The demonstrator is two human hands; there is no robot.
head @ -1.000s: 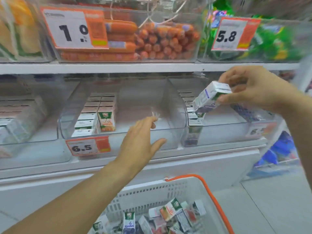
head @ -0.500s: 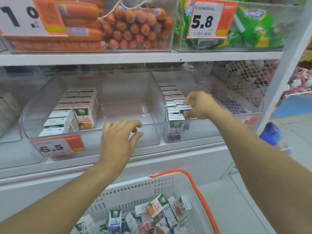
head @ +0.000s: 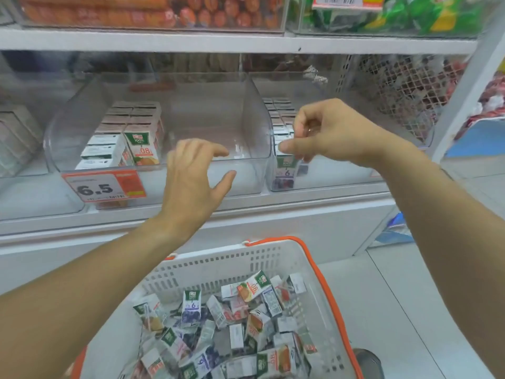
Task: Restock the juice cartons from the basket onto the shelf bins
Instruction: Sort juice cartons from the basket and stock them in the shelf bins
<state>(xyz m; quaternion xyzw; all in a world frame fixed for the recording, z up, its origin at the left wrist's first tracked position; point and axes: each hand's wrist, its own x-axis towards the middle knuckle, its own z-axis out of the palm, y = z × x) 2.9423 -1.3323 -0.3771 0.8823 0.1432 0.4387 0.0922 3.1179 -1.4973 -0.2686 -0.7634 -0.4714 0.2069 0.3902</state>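
Note:
A white basket (head: pixel 207 265) with an orange rim stands low in front of me, holding several small juice cartons (head: pixel 254 288) in a loose heap. On the shelf, the middle clear bin (head: pixel 246 170) has orange-juice cartons (head: pixel 142 150) in rows on its left side. The right clear bin (head: pixel 355 176) holds one row of purple cartons (head: pixel 285 172) along its left wall. My left hand (head: pixel 195 176) hovers with spread, relaxed fingers in front of the middle bin and holds nothing. My right hand (head: pixel 330 138) sits just above the front purple carton, fingers loosely curled and empty.
A 6.5 price tag (head: pixel 103 187) hangs on the middle bin's front. The shelf above (head: pixel 218 42) carries bins of sausages and green packets. A further clear bin (head: pixel 19 143) is at the left. A white upright (head: pixel 464 88) and wire mesh close the right side. Grey floor lies to the right.
My right hand carried a carton into the right bin, set it in the row and now lifts off empty. The left hand stayed near the middle bin. My view tilted down.

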